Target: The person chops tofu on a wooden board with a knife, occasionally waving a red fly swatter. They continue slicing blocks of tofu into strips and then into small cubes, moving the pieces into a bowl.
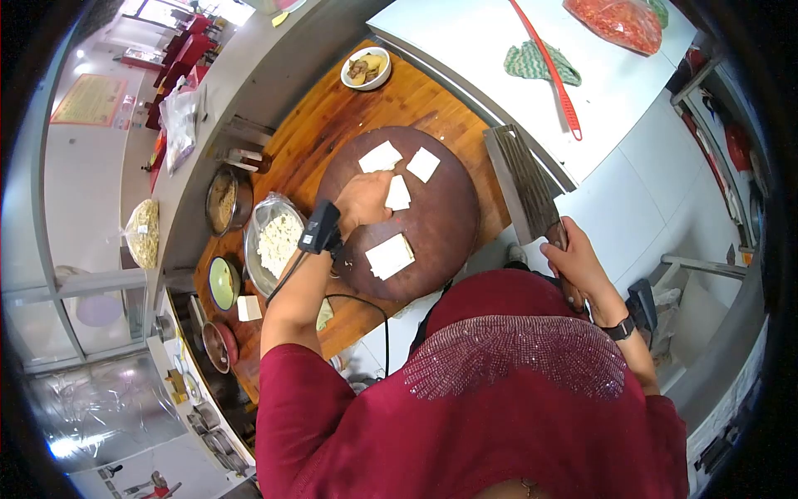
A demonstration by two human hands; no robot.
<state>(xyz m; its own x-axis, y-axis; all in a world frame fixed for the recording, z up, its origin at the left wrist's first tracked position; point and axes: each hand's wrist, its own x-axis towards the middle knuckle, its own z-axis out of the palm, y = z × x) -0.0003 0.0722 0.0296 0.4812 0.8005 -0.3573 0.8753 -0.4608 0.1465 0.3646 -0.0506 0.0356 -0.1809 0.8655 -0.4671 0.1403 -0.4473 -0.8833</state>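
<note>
My left hand is over the round dark chopping board, its fingers curled at the edge of a white tofu slice. The fingertips are partly hidden. Two more tofu pieces lie just beyond it, and a stack of square tofu slices sits nearer to me. Off the board's right side, my right hand grips a large cleaver by its handle, the broad blade raised and pointing away from me.
On the wooden table stand a bowl of crumbled white food, a small white bowl, a green bowl and a metal pot. A red-handled utensil and patterned cloth lie on the white counter.
</note>
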